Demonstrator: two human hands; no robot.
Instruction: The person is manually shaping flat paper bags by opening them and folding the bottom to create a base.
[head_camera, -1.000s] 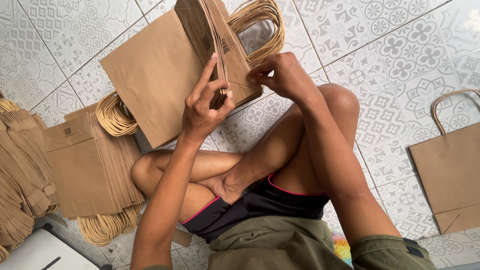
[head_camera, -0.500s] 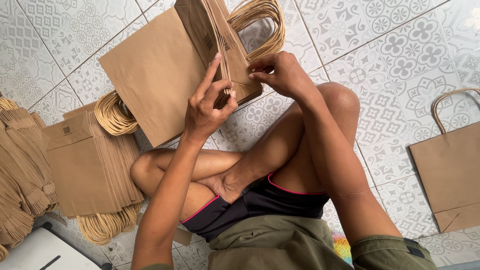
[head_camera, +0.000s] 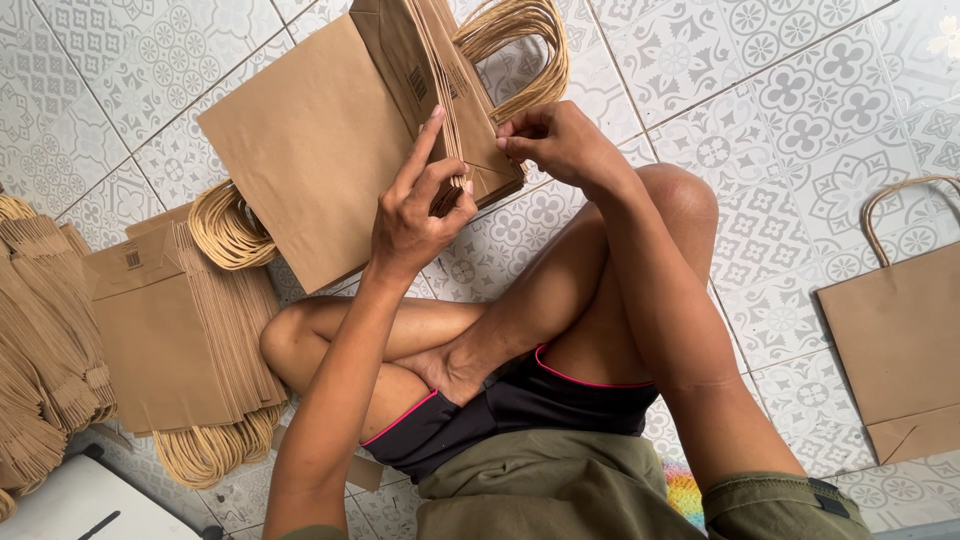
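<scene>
two hands on bag stack (head_camera: 440, 90) — left hand (head_camera: 415, 215) clamps bottom edges, right hand (head_camera: 560, 145) pinches one fold; better to peel slowly, keeping stack squared — handles untangled.

A stack of flat brown paper bags (head_camera: 175, 330) is lying on the patterned tile floor (head_camera: 800, 90) at the left, its twisted paper handles (head_camera: 215, 450) fanning out at the near end. Further left, another pile of bags (head_camera: 40, 330) is spilling past the edge. A single brown bag (head_camera: 895, 335) is lying at the right. A white box (head_camera: 80, 505) is sitting near left.
</scene>
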